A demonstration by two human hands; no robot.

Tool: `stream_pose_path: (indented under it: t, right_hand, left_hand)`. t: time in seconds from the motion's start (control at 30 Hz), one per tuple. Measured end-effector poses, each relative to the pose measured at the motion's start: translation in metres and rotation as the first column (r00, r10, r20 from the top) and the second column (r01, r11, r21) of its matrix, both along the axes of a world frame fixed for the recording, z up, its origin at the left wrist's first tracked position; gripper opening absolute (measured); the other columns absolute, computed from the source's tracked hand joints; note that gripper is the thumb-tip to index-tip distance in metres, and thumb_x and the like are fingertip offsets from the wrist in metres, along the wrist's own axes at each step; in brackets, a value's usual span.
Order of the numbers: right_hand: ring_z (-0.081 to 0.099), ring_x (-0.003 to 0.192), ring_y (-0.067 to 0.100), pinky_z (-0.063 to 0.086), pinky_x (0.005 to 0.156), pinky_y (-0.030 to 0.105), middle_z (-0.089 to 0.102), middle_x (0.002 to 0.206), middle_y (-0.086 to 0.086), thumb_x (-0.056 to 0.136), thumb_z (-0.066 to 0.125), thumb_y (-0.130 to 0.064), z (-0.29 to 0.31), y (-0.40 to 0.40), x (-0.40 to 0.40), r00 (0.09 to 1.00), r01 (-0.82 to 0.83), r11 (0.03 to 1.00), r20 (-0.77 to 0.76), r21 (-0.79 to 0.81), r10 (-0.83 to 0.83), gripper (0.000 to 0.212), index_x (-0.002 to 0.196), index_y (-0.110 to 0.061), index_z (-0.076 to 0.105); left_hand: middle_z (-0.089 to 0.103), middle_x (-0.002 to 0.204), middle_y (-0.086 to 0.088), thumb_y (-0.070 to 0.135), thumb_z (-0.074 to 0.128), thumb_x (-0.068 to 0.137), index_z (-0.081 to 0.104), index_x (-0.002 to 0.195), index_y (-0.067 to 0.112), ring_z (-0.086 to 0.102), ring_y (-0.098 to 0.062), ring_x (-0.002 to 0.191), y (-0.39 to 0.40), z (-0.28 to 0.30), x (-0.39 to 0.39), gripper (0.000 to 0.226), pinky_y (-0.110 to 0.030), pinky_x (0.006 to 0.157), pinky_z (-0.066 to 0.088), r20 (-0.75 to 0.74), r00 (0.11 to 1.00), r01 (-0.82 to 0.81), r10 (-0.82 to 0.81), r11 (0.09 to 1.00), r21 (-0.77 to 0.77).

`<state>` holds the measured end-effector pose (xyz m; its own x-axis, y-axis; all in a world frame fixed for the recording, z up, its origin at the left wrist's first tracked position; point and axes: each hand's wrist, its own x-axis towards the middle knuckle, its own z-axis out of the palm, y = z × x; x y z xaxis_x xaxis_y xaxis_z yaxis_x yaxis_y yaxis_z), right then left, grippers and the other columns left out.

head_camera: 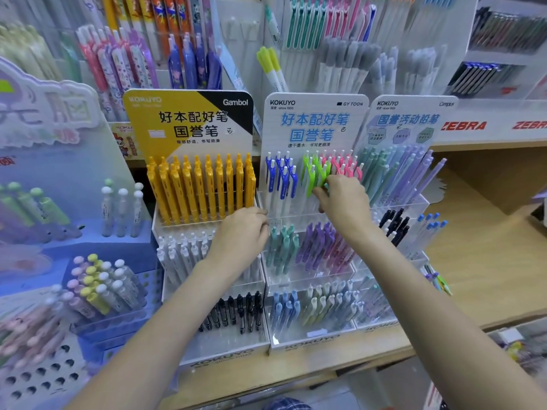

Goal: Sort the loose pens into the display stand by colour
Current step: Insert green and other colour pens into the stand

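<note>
- The clear acrylic tiered display stand with the white and blue header card point(313, 122) sits on a pale wooden shelf point(488, 261), between a like stand with a yellow and black card point(189, 119) and one holding pastel mechanical pencils point(396, 173).
- The right hand point(343, 199) reaches into the top tier, fingers curled around the barrels of the lime-green clip pens point(313, 176), just beside the pink clip pens point(346, 168). How many pens it grips cannot be told.
- The left hand point(242, 232) rests at the left edge of the same stand, near the royal-blue clip pens point(281, 179), fingers curled inward. Whether it pinches a pen or only steadies the acrylic wall cannot be told.
- The middle tier holds teal pens point(281, 247) and purple pens point(319, 244); the bottom tier holds paler blue and green ones.
- The pens look light, stiff and smooth plastic, so likely slippery. A pinch on the mid barrel below the clip should control one best; the clips can snag neighbours.
- The compartments are crowded, so a pen probably needs to go in straight down, tip first.
</note>
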<state>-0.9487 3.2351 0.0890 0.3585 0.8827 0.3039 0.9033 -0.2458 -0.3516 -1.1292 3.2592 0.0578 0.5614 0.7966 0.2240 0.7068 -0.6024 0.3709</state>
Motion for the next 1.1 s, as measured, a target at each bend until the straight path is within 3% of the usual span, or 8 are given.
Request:
stream_pose_path:
  t: [0.23,0.33,0.43,0.53,0.6,0.7,0.83,1.1]
  right_hand:
    - [0.059,0.053,0.005,0.051,0.056,0.023,0.068,0.07,0.009,0.088,0.062,-0.036,0.015,-0.013,0.005,0.975,-0.056,0.998,-0.212,0.039,0.063,0.032,0.079,-0.004,0.064]
    - [0.037,0.036,0.003,0.027,0.037,0.015,0.059,0.059,0.004,0.098,0.045,-0.034,0.027,-0.027,-0.007,0.447,0.087,0.937,-0.854,0.338,0.267,0.039,0.078,-0.005,0.063]
    - [0.036,0.046,0.006,0.028,0.043,0.016,0.046,0.06,-0.001,0.1,0.033,-0.038,0.032,-0.025,-0.019,-0.094,0.149,0.922,-0.923,0.357,0.373,0.047,0.087,-0.003,0.061]
    - [0.037,0.056,0.008,0.033,0.055,0.018,0.042,0.069,0.0,0.1,0.029,-0.042,0.03,-0.026,-0.024,-0.292,0.187,0.921,-0.876,0.342,0.385,0.052,0.094,-0.002,0.061]
    - [0.044,0.066,0.008,0.037,0.066,0.02,0.048,0.078,-0.001,0.099,0.035,-0.036,0.027,-0.036,-0.023,-0.095,0.101,0.938,-0.935,0.332,0.341,0.042,0.097,-0.005,0.063]
    - [0.054,0.071,-0.001,0.046,0.069,0.017,0.059,0.085,-0.006,0.094,0.053,-0.022,0.022,-0.055,-0.019,0.547,-0.158,0.965,-0.795,0.211,0.263,0.019,0.103,-0.009,0.063]
    - [0.06,0.057,0.008,0.051,0.059,0.017,0.062,0.07,0.003,0.084,0.064,-0.003,0.03,-0.07,-0.012,0.567,-0.169,0.946,-0.757,0.278,0.324,0.013,0.097,0.001,0.062]
    - [0.07,0.061,0.02,0.059,0.063,0.032,0.069,0.074,0.011,0.084,0.064,-0.002,0.015,-0.08,-0.01,0.711,-0.077,0.964,-0.663,0.255,0.233,0.007,0.088,-0.005,0.06]
  left_hand:
    - [0.06,0.126,0.0,0.02,0.044,0.097,0.064,0.115,0.013,0.057,-0.013,0.11,0.0,0.009,-0.002,0.028,-0.024,0.092,0.042,-0.006,1.0,0.013,-0.013,0.998,-0.066]
    - [0.063,0.119,0.002,0.021,0.047,0.096,0.058,0.123,0.014,0.059,-0.009,0.098,-0.006,0.02,0.0,0.03,-0.017,0.084,0.045,0.163,0.986,0.066,-0.033,0.978,-0.198]
    - [0.063,0.107,0.01,0.02,0.053,0.092,0.058,0.121,0.017,0.059,-0.001,0.089,-0.023,0.029,0.005,0.029,-0.011,0.075,0.05,0.404,0.907,0.294,-0.118,0.865,-0.407]
    - [0.069,0.091,0.005,0.011,0.063,0.085,0.061,0.113,0.015,0.067,-0.003,0.077,-0.032,0.027,0.005,0.028,-0.014,0.07,0.053,0.548,0.834,0.401,-0.059,0.748,-0.529]
    - [0.071,0.088,0.002,0.007,0.064,0.083,0.064,0.107,0.012,0.069,-0.005,0.075,-0.032,0.024,0.001,0.025,-0.014,0.068,0.052,0.581,0.814,0.389,-0.008,0.751,-0.534]
    - [0.07,0.089,0.004,0.007,0.063,0.083,0.065,0.104,0.013,0.069,-0.006,0.078,-0.029,0.021,-0.007,0.022,-0.015,0.071,0.053,0.596,0.803,0.372,0.017,0.766,-0.524]
    - [0.066,0.093,0.011,0.012,0.054,0.091,0.062,0.11,0.022,0.059,0.002,0.071,-0.026,0.018,-0.013,0.023,-0.008,0.065,0.046,0.464,0.885,0.272,-0.043,0.856,-0.44]
    - [0.034,0.148,0.005,0.017,0.04,0.097,0.045,0.135,0.02,0.031,-0.011,0.136,-0.02,-0.015,-0.03,0.038,-0.029,0.114,0.01,-0.05,0.998,0.041,-0.043,0.998,-0.039]
